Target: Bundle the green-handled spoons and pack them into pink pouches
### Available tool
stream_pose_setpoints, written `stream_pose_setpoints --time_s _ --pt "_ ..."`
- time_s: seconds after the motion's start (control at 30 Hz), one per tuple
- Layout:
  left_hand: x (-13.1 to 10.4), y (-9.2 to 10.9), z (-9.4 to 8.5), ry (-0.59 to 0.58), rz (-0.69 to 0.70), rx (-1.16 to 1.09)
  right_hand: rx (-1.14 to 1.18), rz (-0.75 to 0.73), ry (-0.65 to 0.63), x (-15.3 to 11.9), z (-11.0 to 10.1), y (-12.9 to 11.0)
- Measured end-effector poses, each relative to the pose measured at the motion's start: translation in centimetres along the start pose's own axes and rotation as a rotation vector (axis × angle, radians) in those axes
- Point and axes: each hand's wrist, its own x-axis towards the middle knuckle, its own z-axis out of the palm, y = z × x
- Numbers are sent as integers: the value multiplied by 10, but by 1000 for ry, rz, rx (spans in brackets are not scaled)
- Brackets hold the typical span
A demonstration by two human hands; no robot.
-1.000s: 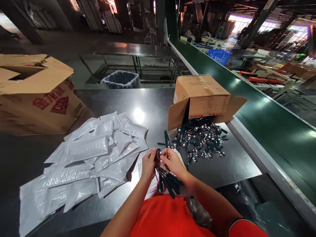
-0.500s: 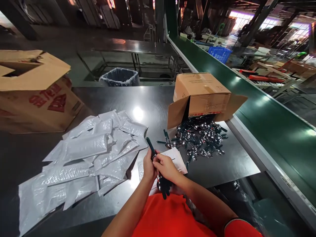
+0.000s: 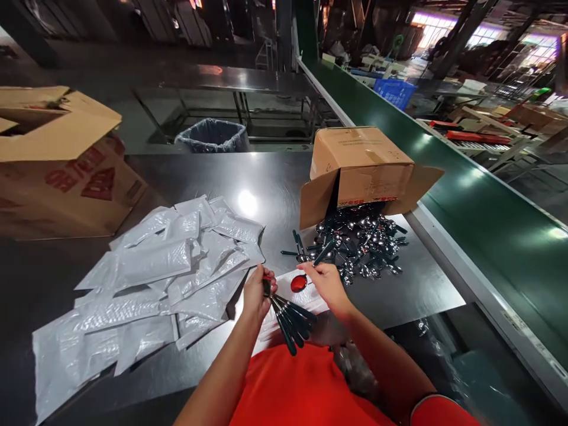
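Several dark-handled spoons [image 3: 290, 322] are bunched in my left hand [image 3: 257, 293], their handles fanned toward my body. My right hand [image 3: 327, 284] pinches a single spoon [image 3: 299, 283], its shiny bowl reflecting red and pointing left, its dark handle pointing up and right. Beneath and between the hands lies a pale flat packet [image 3: 313, 299], partly covered. A heap of loose spoons [image 3: 366, 245] spills from an open cardboard box [image 3: 373, 163] lying on its side. Left of my hands is a pile of white padded envelopes [image 3: 153, 266].
A large cardboard box [image 3: 80, 189] stands on the metal table [image 3: 275, 189] at the left. Beyond the table is a lined bin [image 3: 213, 137]. A green conveyor belt [image 3: 465, 183] runs along the right, with a blue crate [image 3: 394, 94] behind it.
My hands have moved apart. My right hand has gone right and now holds one spoon out, while my left hand has shifted slightly left with the bunch, now fanned.
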Motion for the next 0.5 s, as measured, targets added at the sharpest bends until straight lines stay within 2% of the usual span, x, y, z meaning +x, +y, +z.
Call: stream_pose_setpoints --time_s 0.13,0.23,0.37,0.5 --pt "-1 -6 4 23 -95 -12 185 62 14 -8 7 -3" --pt "-4 -10 9 52 -142 -19 160 37 -52 -20 18 -3" --pt "-9 -7 14 -2 -172 -47 -161 -31 -150 -31 21 0" --pt "-13 -3 14 -28 -155 -58 -523 -245 -285 -33 23 10"
